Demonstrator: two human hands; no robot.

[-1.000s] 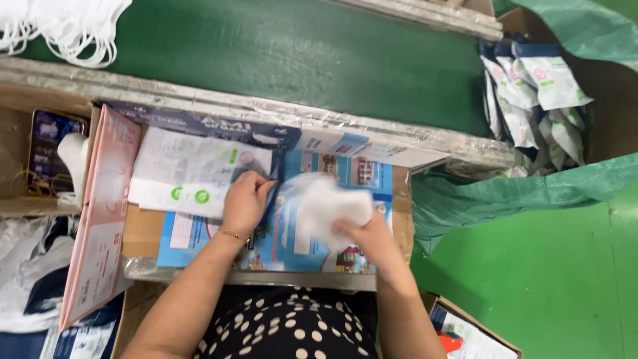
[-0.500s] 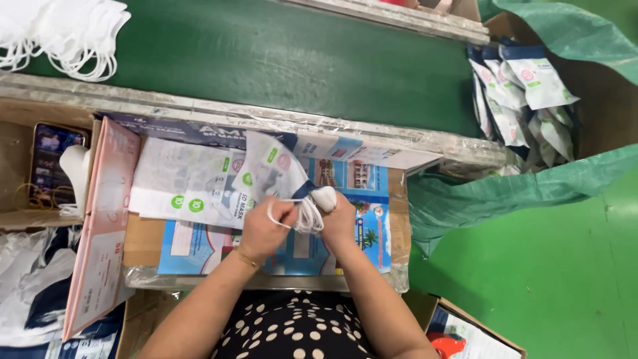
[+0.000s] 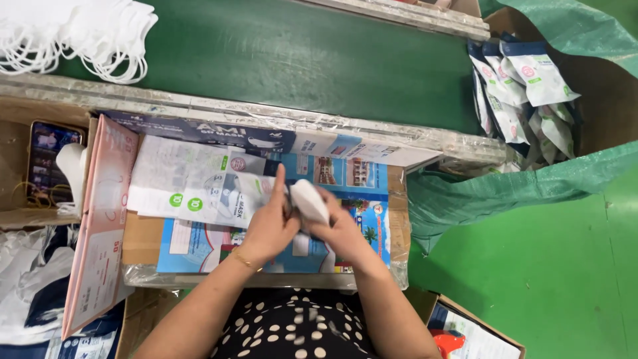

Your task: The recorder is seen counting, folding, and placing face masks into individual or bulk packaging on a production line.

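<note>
My left hand [image 3: 269, 223] and my right hand [image 3: 339, 229] meet over the middle of a cardboard work surface [image 3: 143, 239]. Together they hold a folded white face mask [image 3: 309, 199], and my left hand also grips the mouth of a printed plastic pouch [image 3: 232, 193] that lies to its left. The mask sits at the pouch's opening; whether it is partly inside I cannot tell. A stack of the same flat pouches [image 3: 176, 179] lies just left of my hands.
A pile of loose white masks [image 3: 86, 33] rests on the green conveyor belt [image 3: 299, 60] at top left. Filled pouches [image 3: 531, 86] fill a green sack [image 3: 531, 186] at right. A pink carton flap [image 3: 100, 226] stands at left, a phone [image 3: 46, 156] beyond it.
The mask has been folded smaller and brought to the pouch mouth. My hands have drawn closer together over the pouch, which now lies flatter.
</note>
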